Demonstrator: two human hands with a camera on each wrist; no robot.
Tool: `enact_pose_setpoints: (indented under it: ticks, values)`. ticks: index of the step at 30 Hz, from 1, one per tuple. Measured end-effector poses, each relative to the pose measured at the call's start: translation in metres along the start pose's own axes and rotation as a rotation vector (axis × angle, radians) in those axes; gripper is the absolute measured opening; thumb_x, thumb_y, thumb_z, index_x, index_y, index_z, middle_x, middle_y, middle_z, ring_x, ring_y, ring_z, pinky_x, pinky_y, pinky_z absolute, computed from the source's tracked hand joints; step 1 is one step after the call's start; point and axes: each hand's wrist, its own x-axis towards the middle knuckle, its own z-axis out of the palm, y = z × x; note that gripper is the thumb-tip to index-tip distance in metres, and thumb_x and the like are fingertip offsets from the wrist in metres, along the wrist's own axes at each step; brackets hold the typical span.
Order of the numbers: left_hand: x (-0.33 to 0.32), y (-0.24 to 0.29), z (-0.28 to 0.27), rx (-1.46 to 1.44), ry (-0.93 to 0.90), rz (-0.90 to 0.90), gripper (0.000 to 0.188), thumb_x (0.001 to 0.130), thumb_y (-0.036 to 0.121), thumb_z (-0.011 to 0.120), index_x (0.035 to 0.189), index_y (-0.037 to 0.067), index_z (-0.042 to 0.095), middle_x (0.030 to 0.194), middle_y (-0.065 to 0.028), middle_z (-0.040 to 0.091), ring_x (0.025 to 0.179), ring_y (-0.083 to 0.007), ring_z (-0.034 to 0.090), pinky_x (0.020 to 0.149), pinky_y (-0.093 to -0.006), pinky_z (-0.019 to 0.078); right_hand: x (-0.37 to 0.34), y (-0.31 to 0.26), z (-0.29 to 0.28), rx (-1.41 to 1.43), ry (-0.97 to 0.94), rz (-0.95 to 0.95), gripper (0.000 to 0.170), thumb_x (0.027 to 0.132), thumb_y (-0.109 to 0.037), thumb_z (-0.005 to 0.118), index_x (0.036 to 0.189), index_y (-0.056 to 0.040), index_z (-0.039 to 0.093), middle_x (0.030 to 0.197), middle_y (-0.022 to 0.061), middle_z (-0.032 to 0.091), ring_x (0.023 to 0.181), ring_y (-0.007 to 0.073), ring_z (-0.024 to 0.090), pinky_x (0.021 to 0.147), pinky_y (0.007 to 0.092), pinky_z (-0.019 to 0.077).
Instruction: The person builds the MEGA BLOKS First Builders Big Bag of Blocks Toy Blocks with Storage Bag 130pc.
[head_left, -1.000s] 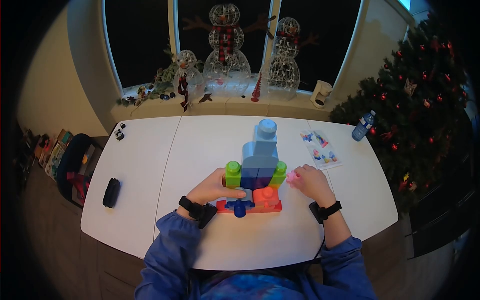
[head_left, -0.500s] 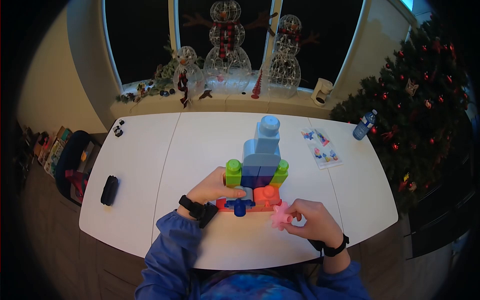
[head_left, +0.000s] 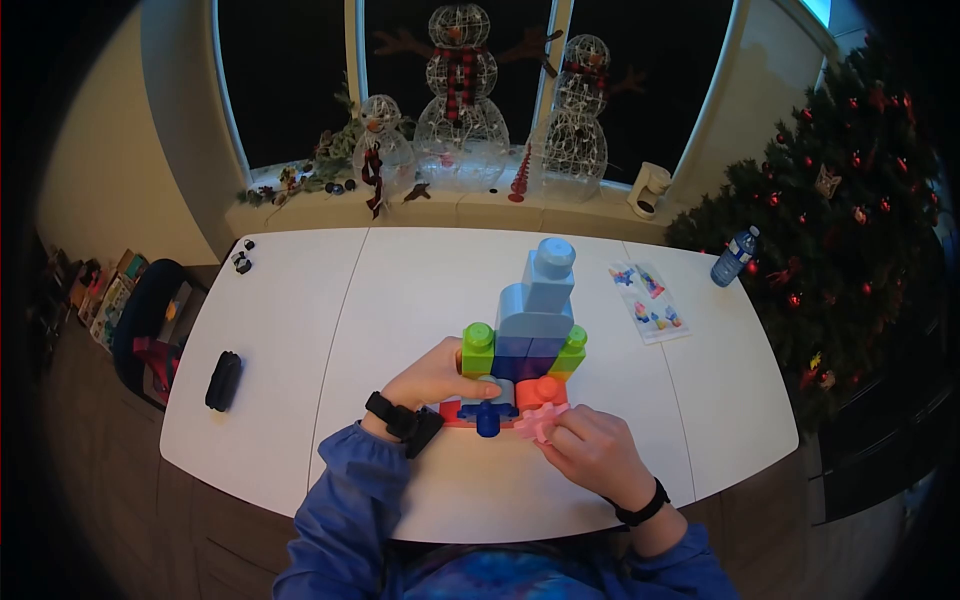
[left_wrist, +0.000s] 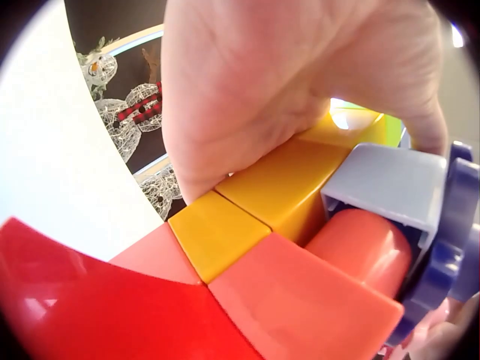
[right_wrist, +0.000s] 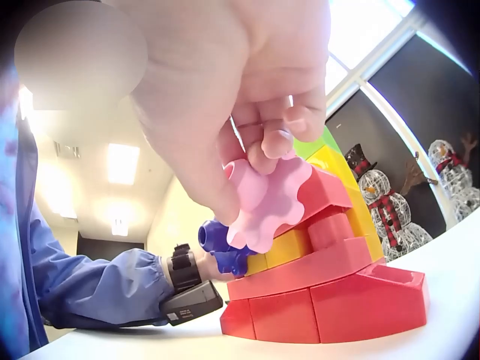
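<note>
A tower of toy building blocks stands on the table, light blue at the top, with green blocks either side and red ones at the base. My left hand holds its left side, the thumb over a grey block and the other fingers hidden behind. On the front of that block sits a dark blue gear. My right hand pinches a pink gear by its hub. The pink gear's toothed face overlaps the front of the coral block, just right of the blue gear.
On the white table, a printed picture sheet and a water bottle lie toward the back right. A black case is at the left, small dark items behind it. Wire snowmen line the windowsill; a decorated tree stands right.
My right hand has brought the pink gear from the tower's right side toward me, then left to the front of the coral block. My left hand keeps its hold on the tower.
</note>
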Motion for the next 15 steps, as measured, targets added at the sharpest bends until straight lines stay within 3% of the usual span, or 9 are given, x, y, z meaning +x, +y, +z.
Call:
enact_pose_setpoints:
  ticks: [9,12,15]
  values:
    - [0.002,0.002,-0.003,0.028,-0.015,-0.007,0.044,0.082,0.012,0.089,0.12,0.001,0.071,0.106,-0.0013,0.074,0.094,-0.0104,0.063,0.09,-0.0284,0.0522,0.008,0.003,0.004,-0.074,-0.089,-0.064,0.009,0.084,-0.008,0.066,0.092,-0.0102,0.064,0.09,0.0015,0.06,0.089,0.0179,0.066,0.069,0.0322,0.0555]
    - [0.002,0.003,-0.001,0.005,-0.01,-0.009,0.041,0.083,0.013,0.089,0.118,0.001,0.071,0.105,-0.0003,0.074,0.093,-0.0097,0.062,0.091,-0.0285,0.0512,0.005,0.007,0.008,-0.085,-0.09,-0.074,0.014,0.083,-0.011,0.071,0.095,-0.01,0.065,0.089,0.001,0.059,0.088,0.0176,0.066,0.068,0.0324,0.0554]
    - [-0.001,0.007,-0.004,0.048,-0.035,-0.087,0.064,0.083,0.018,0.089,0.139,0.003,0.06,0.127,-0.0088,0.069,0.114,-0.0163,0.063,0.103,-0.0336,0.0493,0.007,0.009,0.002,0.048,-0.062,-0.029,0.029,0.077,-0.018,0.085,0.098,-0.0091,0.067,0.088,0.0031,0.06,0.087,0.0213,0.066,0.068,0.0329,0.0554]
